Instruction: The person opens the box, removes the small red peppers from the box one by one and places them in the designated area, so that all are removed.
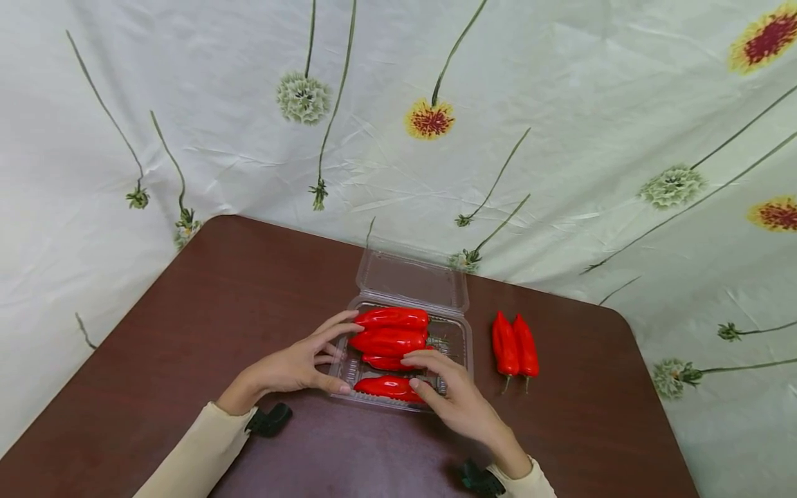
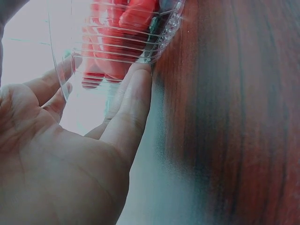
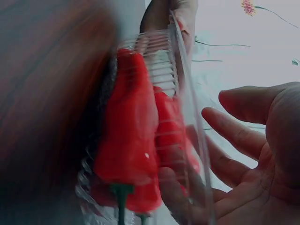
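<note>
A clear plastic clamshell container (image 1: 470, 346) stands on the table with its lid (image 1: 411, 277) folded back. Several red peppers (image 1: 389, 341) lie crosswise inside it, one pepper (image 1: 386, 387) along the near wall. At the container's left end is my left hand (image 1: 289, 363), fingers spread, thumb at the near left corner; the left wrist view shows the fingertips against the ribbed wall. My right hand (image 1: 461, 401) hovers over the near right part with fingers loosely bent and parted. In the right wrist view this hand (image 3: 248, 159) holds nothing, and the peppers (image 3: 126, 126) show through the wall.
Two more red peppers (image 1: 515, 346) lie side by side on the table right of the container, stems toward me. The brown table (image 1: 249, 277) ends at a flower-printed white cloth (image 1: 236, 138) behind. Dark straps (image 1: 270, 420) sit at both wrists.
</note>
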`<move>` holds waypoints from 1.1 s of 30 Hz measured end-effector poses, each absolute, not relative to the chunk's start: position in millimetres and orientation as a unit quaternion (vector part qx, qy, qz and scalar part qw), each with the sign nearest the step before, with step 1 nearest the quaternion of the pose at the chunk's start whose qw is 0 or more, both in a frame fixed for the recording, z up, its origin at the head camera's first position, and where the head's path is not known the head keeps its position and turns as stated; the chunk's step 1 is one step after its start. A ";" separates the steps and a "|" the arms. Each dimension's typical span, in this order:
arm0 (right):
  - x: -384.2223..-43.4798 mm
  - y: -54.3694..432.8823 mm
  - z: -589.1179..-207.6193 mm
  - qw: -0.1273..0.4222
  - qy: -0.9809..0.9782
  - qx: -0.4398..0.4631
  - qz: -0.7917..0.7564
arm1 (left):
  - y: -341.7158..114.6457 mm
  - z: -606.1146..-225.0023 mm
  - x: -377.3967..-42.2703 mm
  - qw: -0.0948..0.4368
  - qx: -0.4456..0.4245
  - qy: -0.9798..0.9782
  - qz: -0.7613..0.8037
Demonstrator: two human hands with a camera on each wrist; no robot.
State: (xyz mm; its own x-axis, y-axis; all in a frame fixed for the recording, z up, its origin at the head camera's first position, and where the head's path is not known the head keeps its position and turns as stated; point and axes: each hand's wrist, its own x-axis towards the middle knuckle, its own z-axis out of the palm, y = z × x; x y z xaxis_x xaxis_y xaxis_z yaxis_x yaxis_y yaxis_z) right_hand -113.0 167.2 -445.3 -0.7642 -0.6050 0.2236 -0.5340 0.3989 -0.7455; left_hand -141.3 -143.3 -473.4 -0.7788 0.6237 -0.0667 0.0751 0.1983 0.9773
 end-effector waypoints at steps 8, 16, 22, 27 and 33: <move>-115.3 158.8 -447.4 0.071 0.842 -0.331 -0.420 | -142.9 -473.9 -142.5 0.233 0.240 0.737 0.588; -118.6 154.8 -452.7 0.077 0.843 -0.340 -0.410 | -142.0 -473.3 -142.6 0.233 0.241 0.737 0.586; -119.2 153.6 -456.3 0.091 0.854 -0.336 -0.386 | -142.0 -472.5 -141.6 0.231 0.244 0.739 0.584; -118.7 153.4 -456.6 0.105 0.857 -0.339 -0.375 | -141.5 -472.6 -141.1 0.229 0.247 0.738 0.585; -118.9 153.4 -456.9 0.120 0.860 -0.327 -0.374 | -142.0 -473.1 -140.7 0.226 0.249 0.737 0.586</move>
